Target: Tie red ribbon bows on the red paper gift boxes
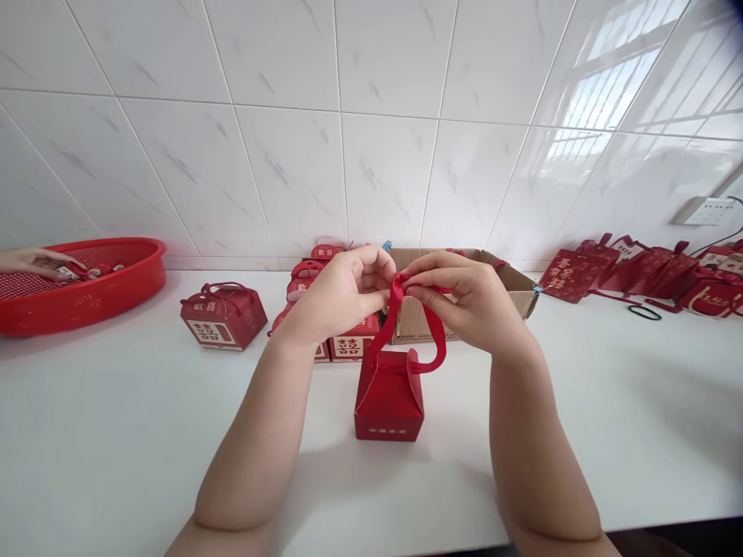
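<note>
A small red gift box (388,402) with gold lettering stands upright on the white table (145,456), straight in front of me. Its red ribbon (439,340) runs through the box top and rises in a loop to my fingers. My left hand (354,290) pinches the ribbon on the left side of a small fold or knot. From the right, my right hand (467,298) grips the same ribbon between thumb and fingers. Both hands are closed above the box, close together. How the ribbon crosses between the fingertips is partly hidden.
Behind my hands stand several red patterned boxes (353,346) and a cardboard carton (409,329). One finished-looking box (224,316) sits to the left. A person's hand (38,263) reaches into a red basket (87,305). Red bags (667,271) and a black loop (644,312) lie at right.
</note>
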`<act>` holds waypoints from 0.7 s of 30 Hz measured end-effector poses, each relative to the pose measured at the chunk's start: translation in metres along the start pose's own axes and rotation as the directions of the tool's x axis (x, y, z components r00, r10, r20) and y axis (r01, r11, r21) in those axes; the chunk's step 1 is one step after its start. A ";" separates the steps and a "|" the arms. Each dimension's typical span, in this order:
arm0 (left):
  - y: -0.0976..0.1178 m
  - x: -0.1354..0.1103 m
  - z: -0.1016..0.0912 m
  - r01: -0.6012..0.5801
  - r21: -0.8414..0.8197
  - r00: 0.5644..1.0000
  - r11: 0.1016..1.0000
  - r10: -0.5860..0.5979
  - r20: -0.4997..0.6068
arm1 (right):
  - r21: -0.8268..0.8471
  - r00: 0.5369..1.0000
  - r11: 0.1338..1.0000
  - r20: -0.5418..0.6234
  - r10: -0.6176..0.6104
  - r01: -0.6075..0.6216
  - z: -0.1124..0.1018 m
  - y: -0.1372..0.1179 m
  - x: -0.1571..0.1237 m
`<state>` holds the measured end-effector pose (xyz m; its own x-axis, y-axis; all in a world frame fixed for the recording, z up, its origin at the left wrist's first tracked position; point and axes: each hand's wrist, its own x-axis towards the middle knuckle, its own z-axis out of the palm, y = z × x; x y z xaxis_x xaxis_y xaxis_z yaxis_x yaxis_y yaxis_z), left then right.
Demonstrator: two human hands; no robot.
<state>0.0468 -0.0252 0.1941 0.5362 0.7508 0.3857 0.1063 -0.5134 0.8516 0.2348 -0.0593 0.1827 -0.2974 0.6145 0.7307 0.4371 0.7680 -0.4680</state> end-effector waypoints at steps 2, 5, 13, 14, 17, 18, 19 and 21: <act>0.000 0.000 0.000 -0.018 0.005 1.000 1.000 0.018 0.002 | 0.002 1.000 1.000 0.006 -0.010 0.010 0.000 0.001 0.000; 0.001 0.000 0.000 -0.067 0.029 0.997 0.997 0.068 -0.031 | 0.020 1.000 1.000 0.012 -0.014 0.014 -0.002 0.002 0.000; 0.008 -0.009 0.009 -0.119 0.241 0.966 0.963 0.168 -0.194 | 0.135 0.999 0.991 -0.029 0.018 -0.014 -0.008 0.008 -0.001; 0.009 -0.010 0.009 -0.112 0.272 0.963 0.956 0.171 -0.207 | 0.166 0.999 0.986 -0.037 0.028 -0.022 -0.009 0.009 -0.001; 0.014 -0.010 0.006 -0.079 0.355 0.951 0.932 0.177 -0.253 | 0.265 0.993 0.962 -0.078 0.084 -0.060 -0.012 0.011 -0.004; 0.016 -0.011 0.003 -0.073 0.380 0.946 0.922 0.186 -0.267 | 0.286 0.989 0.955 -0.096 0.113 -0.081 -0.014 0.012 -0.006; 0.017 -0.012 0.000 -0.072 0.404 0.941 0.912 0.197 -0.275 | 0.302 0.983 0.947 -0.113 0.148 -0.108 -0.016 0.012 -0.008; 0.021 -0.015 -0.007 -0.083 0.445 0.936 0.892 0.223 -0.273 | 0.325 0.965 0.930 -0.134 0.224 -0.171 -0.021 0.012 -0.015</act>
<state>0.0353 -0.0442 0.2082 0.2967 0.7016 0.6478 0.4226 -0.7048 0.5698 0.2625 -0.0627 0.1765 -0.0756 0.7410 0.6672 0.1813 0.6682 -0.7216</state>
